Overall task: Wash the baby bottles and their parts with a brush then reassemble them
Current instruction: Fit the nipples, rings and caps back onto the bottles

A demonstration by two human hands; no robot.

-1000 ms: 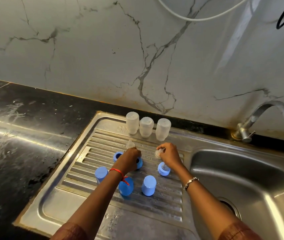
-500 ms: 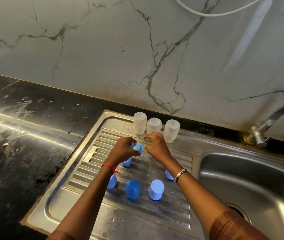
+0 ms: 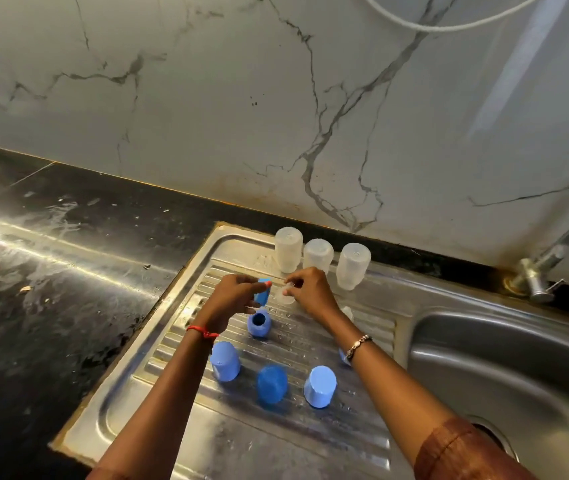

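Hands hover close above the ribbed steel draining surface beside a sink basin: fingers of the left hand curl round a blue screw ring, while fingers of the right hand pinch a clear teat just beside it. Three clear bottles stand upside down in a row along the back edge, close behind the hands. Below the hands another blue ring lies on the ribs, and three blue caps stand in a row nearer the person.
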